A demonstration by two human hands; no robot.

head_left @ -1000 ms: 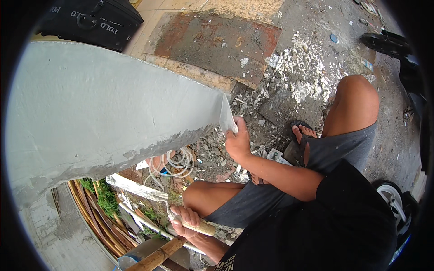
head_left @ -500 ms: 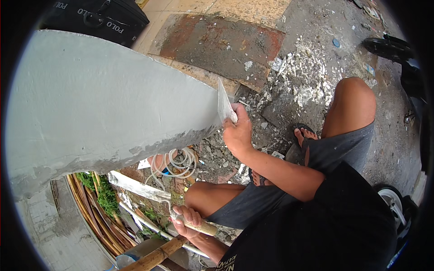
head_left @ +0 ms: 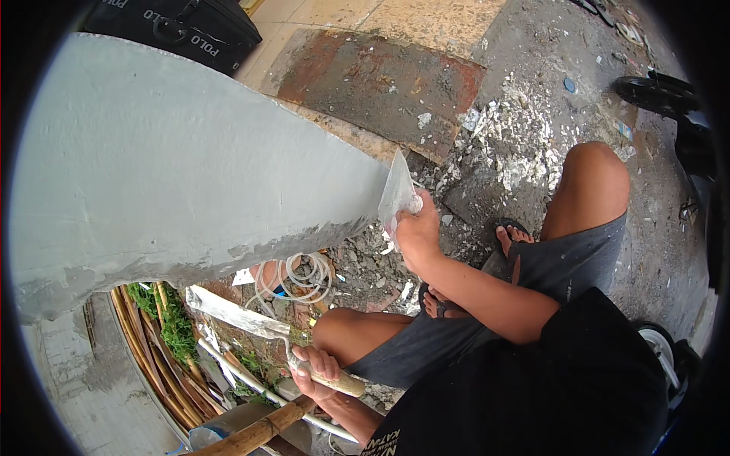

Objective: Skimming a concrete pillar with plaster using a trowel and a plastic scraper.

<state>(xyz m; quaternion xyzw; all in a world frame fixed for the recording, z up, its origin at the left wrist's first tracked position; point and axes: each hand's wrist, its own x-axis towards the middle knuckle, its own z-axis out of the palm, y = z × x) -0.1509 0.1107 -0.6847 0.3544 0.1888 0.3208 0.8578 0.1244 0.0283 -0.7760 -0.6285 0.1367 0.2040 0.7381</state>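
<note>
My right hand [head_left: 420, 232] grasps a thin scraper [head_left: 396, 190] at the narrow end of the slab [head_left: 190, 159]; I can't tell whether they touch. My left hand [head_left: 318, 374] is clenched round the trowel [head_left: 251, 317] handle, blade toward the slab's rough edge. Room between my hands spans rubble [head_left: 365, 267].

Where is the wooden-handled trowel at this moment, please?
In the head view, the trowel is lower left, in the left hand, below the coiled hose.
</note>
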